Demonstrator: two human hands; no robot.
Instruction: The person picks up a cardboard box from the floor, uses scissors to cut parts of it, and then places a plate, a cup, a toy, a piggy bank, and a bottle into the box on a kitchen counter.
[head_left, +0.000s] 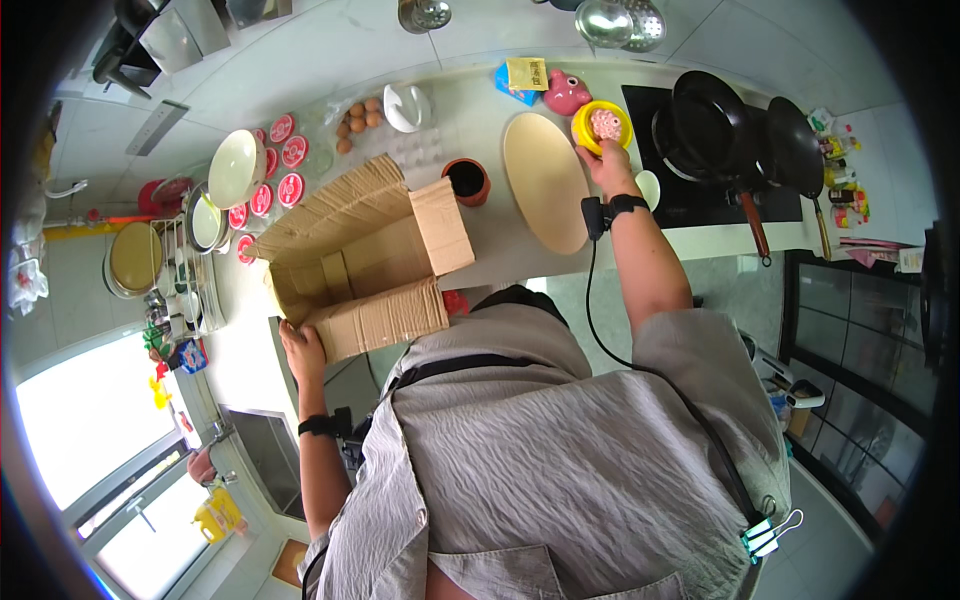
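An open cardboard box (382, 251), its flaps spread, is held at its near left corner by my left hand (303, 352). No contents show in the part of the box I can see. On the counter's right side my right hand (611, 169) grips the near edge of a yellow round bowl (580, 129). A pink knobbly object (606, 124) sits inside that bowl. Touching or close behind it is a pink pig-shaped figure (566, 93). An oval cream board or tray (546, 184) lies left of my right hand, and a small pale cup (647, 189) is beside my wrist.
A brown pot with a dark inside (468, 181) stands right of the box. Black pans (709, 120) rest on the cooktop (675, 210), handles toward me. Several eggs (360, 116), a white handled item (406, 109), red-lidded containers (291, 190) and a cream bowl (237, 170) occupy the left.
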